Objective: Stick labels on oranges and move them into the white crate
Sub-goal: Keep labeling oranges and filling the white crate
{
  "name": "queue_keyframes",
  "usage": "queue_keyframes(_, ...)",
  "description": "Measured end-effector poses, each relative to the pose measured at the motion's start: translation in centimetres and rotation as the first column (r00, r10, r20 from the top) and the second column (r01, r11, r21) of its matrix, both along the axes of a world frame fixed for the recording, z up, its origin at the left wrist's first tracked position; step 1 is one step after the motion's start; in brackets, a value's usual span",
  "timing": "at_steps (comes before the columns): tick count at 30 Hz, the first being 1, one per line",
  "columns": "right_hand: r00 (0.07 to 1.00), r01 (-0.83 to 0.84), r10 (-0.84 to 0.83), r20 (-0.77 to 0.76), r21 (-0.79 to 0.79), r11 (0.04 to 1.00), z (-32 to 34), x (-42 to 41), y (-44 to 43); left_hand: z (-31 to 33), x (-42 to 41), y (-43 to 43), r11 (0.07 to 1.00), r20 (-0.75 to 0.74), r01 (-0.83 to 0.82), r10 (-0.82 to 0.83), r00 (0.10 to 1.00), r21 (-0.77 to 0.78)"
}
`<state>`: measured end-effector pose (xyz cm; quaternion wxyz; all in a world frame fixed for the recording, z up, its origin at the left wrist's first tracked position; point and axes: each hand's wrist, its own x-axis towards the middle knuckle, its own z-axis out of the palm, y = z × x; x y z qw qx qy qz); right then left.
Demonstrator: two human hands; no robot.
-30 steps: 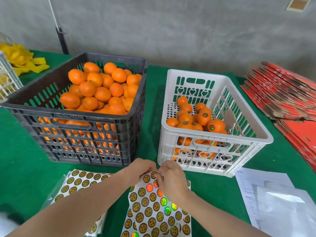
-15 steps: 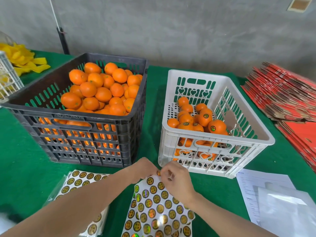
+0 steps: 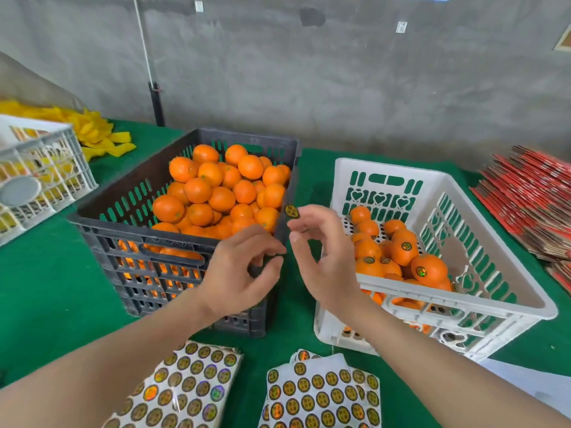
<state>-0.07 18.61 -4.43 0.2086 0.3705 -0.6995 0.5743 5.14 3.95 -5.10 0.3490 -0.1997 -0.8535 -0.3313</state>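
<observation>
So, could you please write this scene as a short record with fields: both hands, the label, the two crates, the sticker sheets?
black crate: heaped with oranges, no labels seen on them
white crate: partly filled; several labelled oranges on top
right hand: raised between the two crates, fingers relaxed, one label stuck on a fingertip
left hand: before the black crate's near corner, fingers loosely curled, holding nothing visible
sticker sheets: two, flat on the green cloth below the hands
</observation>
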Motion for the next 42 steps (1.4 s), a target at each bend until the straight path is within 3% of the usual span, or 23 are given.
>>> queue_keyframes(2, 0.999, -0.032, 0.034, -0.032, 0.041, 0.999, 0.4, -1.4, -1.9, 1.7, -1.2, -2.6, 0.996, 0.006, -0.091, 0.091, 0.996, -0.003)
queue_keyframes(5, 0.997, -0.074, 0.078, -0.019, 0.132, 0.988, 1.0, -3.5, -5.0, 2.9, -5.2, -7.1, 0.948, 0.141, -0.311, 0.318, 0.938, -0.064)
queue_keyframes(8, 0.995, -0.104, 0.104, 0.013, 0.241, 0.965, 1.4, -5.4, -7.5, 3.1, -10.2, -11.3, 0.871, 0.381, -0.435, 0.490, 0.784, -0.226)
queue_keyframes(11, 0.994, -0.106, 0.104, 0.025, 0.316, 0.943, 0.9, -6.8, -8.8, 2.8, -14.3, -15.1, 0.793, 0.482, -0.381, 0.597, 0.642, -0.475)
queue_keyframes(14, 0.991, -0.114, 0.081, 0.110, 0.332, 0.936, 0.0, -7.6, -9.1, 2.2, -17.6, -17.3, 0.680, 0.453, -0.252, 0.674, 0.583, -0.688)
queue_keyframes(18, 0.984, -0.119, 0.054, 0.171, 0.397, 0.910, -0.3, -8.0, -9.1, 0.3, -20.2, -18.3, 0.389, 0.306, -0.058, 0.800, 0.515, -0.919)
queue_keyframes(20, 0.982, -0.116, 0.044, 0.182, 0.409, 0.905, -0.4, -8.1, -9.1, -1.0, -20.7, -18.4, 0.241, 0.154, -0.074, 0.797, 0.584, -0.968)
queue_keyframes(22, 0.982, -0.105, 0.032, 0.185, 0.401, 0.910, -0.4, -8.0, -9.1, -1.4, -20.9, -18.3, 0.239, 0.104, -0.139, 0.778, 0.619, -0.961)
queue_keyframes(23, 0.983, -0.096, 0.026, 0.183, 0.388, 0.917, -0.3, -8.0, -9.1, -1.1, -20.8, -18.0, 0.330, 0.174, -0.167, 0.788, 0.590, -0.929)
queue_keyframes(25, 0.986, -0.065, 0.008, 0.168, 0.336, 0.940, -0.1, -7.7, -9.1, 0.4, -20.2, -17.5, 0.667, 0.481, -0.277, 0.711, 0.513, -0.691)
queue_keyframes(26, 0.987, -0.044, -0.004, 0.163, 0.288, 0.957, 0.1, -7.6, -9.0, 1.5, -19.9, -17.1, 0.839, 0.686, -0.348, 0.543, 0.485, -0.419)
queue_keyframes(27, 0.985, -0.025, -0.014, 0.170, 0.223, 0.974, 0.3, -7.4, -8.9, 2.4, -19.3, -16.7, 0.911, 0.840, -0.408, 0.269, 0.471, -0.063)
queue_keyframes(28, 0.980, -0.012, -0.018, 0.199, 0.147, 0.989, 0.5, -7.2, -8.7, 3.3, -18.6, -16.1, 0.852, 0.879, -0.451, -0.024, 0.476, 0.268)
queue_keyframes(29, 0.969, -0.006, -0.011, 0.247, 0.068, 0.998, 0.7, -7.0, -8.4, 4.1, -17.6, -15.3, 0.733, 0.833, -0.463, -0.258, 0.489, 0.499)
queue_keyframes(31, 0.936, 0.011, 0.006, 0.353, -0.047, 0.999, 1.1, -6.6, -7.7, 5.2, -15.3, -13.6, 0.486, 0.657, -0.441, -0.552, 0.514, 0.754)
queue_keyframes(33, 0.910, 0.017, 0.026, 0.413, -0.099, 0.995, 1.5, -5.9, -6.6, 6.0, -12.9, -11.6, 0.314, 0.492, -0.394, -0.695, 0.525, 0.864)
queue_keyframes(36, 0.879, 0.000, 0.054, 0.473, -0.114, 0.993, 2.0, -4.8, -4.7, 6.8, -9.7, -8.2, 0.126, 0.305, -0.349, -0.797, 0.521, 0.928)
queue_keyframes(42, 0.900, -0.063, 0.074, 0.429, -0.040, 0.997, 3.9, -2.8, -1.1, 7.1, -5.9, -1.6, 0.047, 0.225, -0.323, -0.809, 0.543, 0.945)
